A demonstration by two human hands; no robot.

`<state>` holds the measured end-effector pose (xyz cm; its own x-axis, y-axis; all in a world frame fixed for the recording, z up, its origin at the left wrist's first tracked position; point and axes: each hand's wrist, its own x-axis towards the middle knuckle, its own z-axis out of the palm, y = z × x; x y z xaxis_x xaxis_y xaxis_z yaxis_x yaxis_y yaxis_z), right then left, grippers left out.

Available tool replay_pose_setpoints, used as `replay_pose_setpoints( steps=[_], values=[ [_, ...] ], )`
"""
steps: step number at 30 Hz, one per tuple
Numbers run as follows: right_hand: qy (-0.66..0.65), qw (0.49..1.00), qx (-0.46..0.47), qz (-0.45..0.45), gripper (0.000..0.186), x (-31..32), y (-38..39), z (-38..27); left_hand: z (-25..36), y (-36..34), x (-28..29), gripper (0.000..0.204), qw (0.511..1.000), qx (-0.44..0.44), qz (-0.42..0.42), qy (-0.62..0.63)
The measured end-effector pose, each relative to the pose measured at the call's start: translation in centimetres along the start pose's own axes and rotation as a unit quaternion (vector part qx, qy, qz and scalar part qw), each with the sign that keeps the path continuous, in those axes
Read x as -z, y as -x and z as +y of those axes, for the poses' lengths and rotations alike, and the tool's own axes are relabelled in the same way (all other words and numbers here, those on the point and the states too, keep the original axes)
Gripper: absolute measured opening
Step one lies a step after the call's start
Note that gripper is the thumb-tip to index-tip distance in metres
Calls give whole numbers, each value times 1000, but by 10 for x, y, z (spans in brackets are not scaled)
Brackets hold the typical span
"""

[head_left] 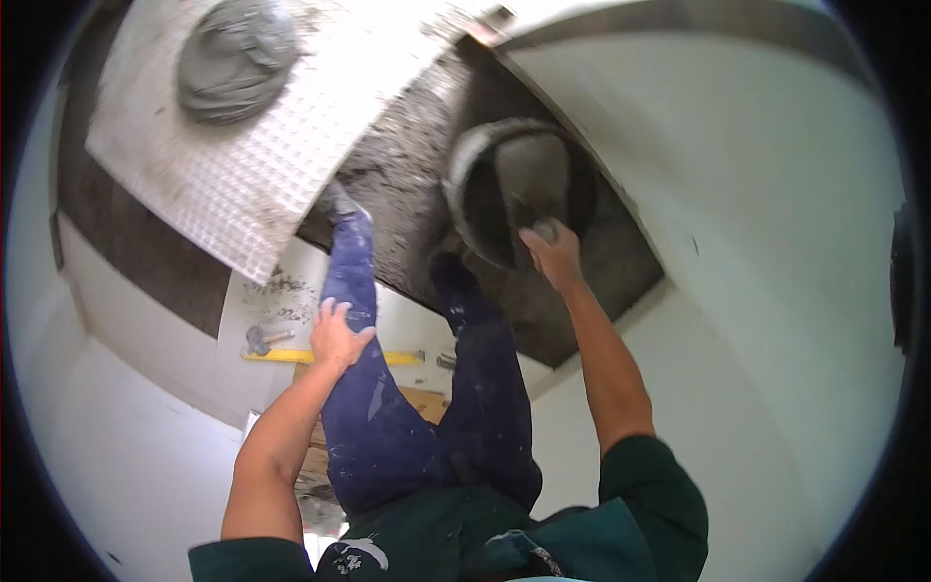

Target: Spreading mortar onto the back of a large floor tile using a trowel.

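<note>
My right hand (555, 250) is closed round the handle of a trowel (533, 175), whose broad flat blade is over the mouth of a dark bucket (468, 209). How far the blade reaches into the bucket I cannot tell. On the left leg of my blue trousers, near the knee, rests my left hand (337, 335), fingers spread and holding nothing. Up to the left, a round heap of wet grey mortar (238, 63) sits on a pale tile (262, 184) with a gridded surface.
Dark, crumbly mortar (398, 194) covers the floor beside the bucket. A yellow spirit level (402, 358) and a small mallet (260, 339) lie near my left leg. Pale walls (776, 194) close in on the right, and cardboard (424, 401) lies under me.
</note>
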<state>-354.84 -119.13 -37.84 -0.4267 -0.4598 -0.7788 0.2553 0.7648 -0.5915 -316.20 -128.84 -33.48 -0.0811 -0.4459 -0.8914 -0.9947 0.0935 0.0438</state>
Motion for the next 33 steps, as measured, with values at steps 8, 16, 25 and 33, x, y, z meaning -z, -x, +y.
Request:
replay_pose_setpoints(
  steps=[8,16,25,33],
  values=[
    [-80,996,-31,3,19,-115,26,-110,-44,-16,49,69,995,2,-26,101],
    [374,847,367,88,26,-343,-66,-224,-79,-41,88,71,981,-10,-38,191],
    [241,906,343,-50,24,-351,-74,-303,-102,-39,90,66,958,18,-13,285],
    [150,971,45,-178,45,-368,-166,-346,-130,-103,47,77,847,178,130,484]
  ],
)
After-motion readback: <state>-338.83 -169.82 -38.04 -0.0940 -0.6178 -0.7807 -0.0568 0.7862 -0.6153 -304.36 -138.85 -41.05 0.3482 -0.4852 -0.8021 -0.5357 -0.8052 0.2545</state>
